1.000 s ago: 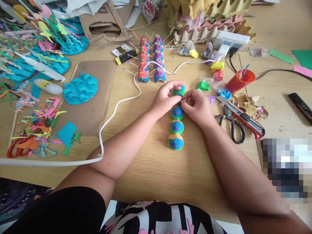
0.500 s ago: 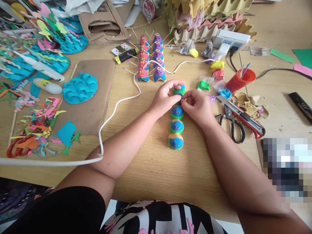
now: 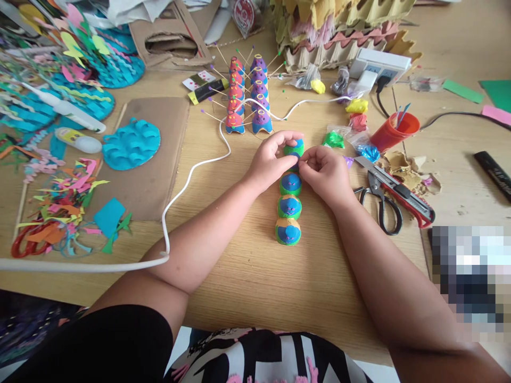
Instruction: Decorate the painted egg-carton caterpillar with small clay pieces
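A strip of egg-carton cups (image 3: 289,206), covered in blue and green clay, lies lengthwise in front of me. Small faces show on the nearer cups, with bare carton at their tops. My left hand (image 3: 271,162) curls round the strip's far part, thumb on the near side and fingers over the far end. Beside it, my right hand (image 3: 325,173) is closed in a pinch against the right side of a far cup. Whatever those fingertips hold is hidden. Beyond my hands stand a red-and-blue carton strip (image 3: 235,96) and a purple-and-blue one (image 3: 260,98), both stuck with ball-tipped sticks.
Right of my hand lie scissors (image 3: 385,210), a box cutter (image 3: 399,194), bagged green clay (image 3: 334,140) and an orange cup (image 3: 395,131). A white cord (image 3: 191,173) crosses the left side, near a cardboard sheet (image 3: 139,191) and paper scraps (image 3: 75,197). Egg trays (image 3: 339,53) stand behind.
My right hand has shifted very slightly to the right, still pinched by the cup. The left hand and the strip have stayed in place.
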Motion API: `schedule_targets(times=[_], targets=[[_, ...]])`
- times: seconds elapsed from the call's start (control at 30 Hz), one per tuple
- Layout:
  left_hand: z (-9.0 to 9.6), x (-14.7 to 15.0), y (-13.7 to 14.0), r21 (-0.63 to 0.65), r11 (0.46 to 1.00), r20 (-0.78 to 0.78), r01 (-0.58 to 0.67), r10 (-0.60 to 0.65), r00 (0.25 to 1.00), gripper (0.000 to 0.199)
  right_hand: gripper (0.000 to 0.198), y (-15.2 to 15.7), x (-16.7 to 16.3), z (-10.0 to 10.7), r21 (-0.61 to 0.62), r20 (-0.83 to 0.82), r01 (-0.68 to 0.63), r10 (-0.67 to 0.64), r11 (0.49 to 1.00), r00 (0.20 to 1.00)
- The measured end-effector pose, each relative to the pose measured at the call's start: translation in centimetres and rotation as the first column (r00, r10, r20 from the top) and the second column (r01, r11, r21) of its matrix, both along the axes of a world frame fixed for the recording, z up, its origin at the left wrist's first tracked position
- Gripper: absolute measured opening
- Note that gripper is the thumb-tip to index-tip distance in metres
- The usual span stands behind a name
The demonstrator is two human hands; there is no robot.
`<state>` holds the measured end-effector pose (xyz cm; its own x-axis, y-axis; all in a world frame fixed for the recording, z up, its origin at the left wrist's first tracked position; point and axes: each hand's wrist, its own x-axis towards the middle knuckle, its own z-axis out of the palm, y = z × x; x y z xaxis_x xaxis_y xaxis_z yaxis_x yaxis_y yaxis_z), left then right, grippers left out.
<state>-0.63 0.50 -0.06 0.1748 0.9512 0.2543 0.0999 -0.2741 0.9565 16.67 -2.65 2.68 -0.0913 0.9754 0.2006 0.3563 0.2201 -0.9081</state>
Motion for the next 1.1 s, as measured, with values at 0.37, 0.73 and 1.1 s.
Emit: schedule_targets(times=[0.37, 0.73, 1.1], targets=[[0.3, -0.1, -0.2, -0.052, 0.999, 0.051, 0.012, -0.009, 0.999, 0.046, 0.028, 0.9, 0.5, -0.6, -0.104, -0.544, 0.031, -0.083, 0.994, 0.835], [0.6, -0.1, -0.3, -0.086, 0.996, 0.077, -0.013, 0.019, 0.997, 0.048, 0.032, 1.3, 0.9, 0.4, -0.295, -0.699, -0.092, -0.149, 0.951, 0.699], [1.2, 0.1, -0.7, -0.115, 0.993, 0.104, -0.015, 0.027, 0.994, 0.047, 0.038, 0.9, 0.4, 0.8, -0.324, -0.747, -0.177, -0.137, 0.929, 0.650]])
